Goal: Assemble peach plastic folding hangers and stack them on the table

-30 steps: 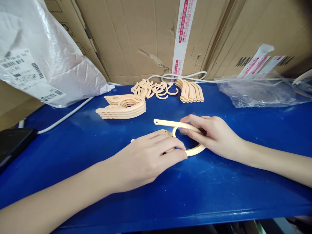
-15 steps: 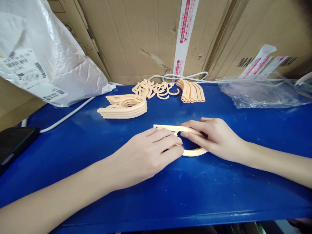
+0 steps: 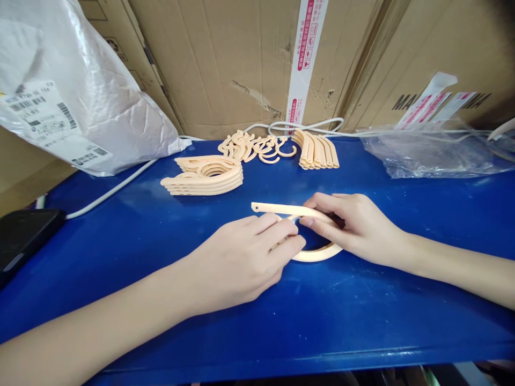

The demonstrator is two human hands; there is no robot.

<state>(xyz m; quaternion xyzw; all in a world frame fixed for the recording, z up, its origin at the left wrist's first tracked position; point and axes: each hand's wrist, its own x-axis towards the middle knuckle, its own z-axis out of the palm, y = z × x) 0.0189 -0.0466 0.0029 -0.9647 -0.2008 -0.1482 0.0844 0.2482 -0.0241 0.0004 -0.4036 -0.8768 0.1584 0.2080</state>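
Note:
A beige plastic hanger piece (image 3: 319, 254), curved in a loop, lies low over the blue table between my hands. A straight arm of it with a small hole at its end points left. My left hand (image 3: 245, 257) is closed over the left part, its fingertips bent down and partly hiding it. On the right side, my right hand (image 3: 360, 225) pinches the piece between thumb and fingers. Farther back sit a stack of similar hanger pieces (image 3: 205, 186), a heap of hanger hooks (image 3: 245, 146) and a row of short curved hanger arms (image 3: 316, 150).
Cardboard boxes (image 3: 225, 59) stand along the back edge of the blue table (image 3: 346, 321). At left are a white parcel bag (image 3: 120, 102) and a black phone (image 3: 28, 236). A white cable (image 3: 112, 190) and a clear plastic bag (image 3: 434, 155) lie toward the back.
The hanger piece has tilted slightly, its straight arm's left end a little higher. My left fingers have shifted a little on it; my right hand has hardly moved.

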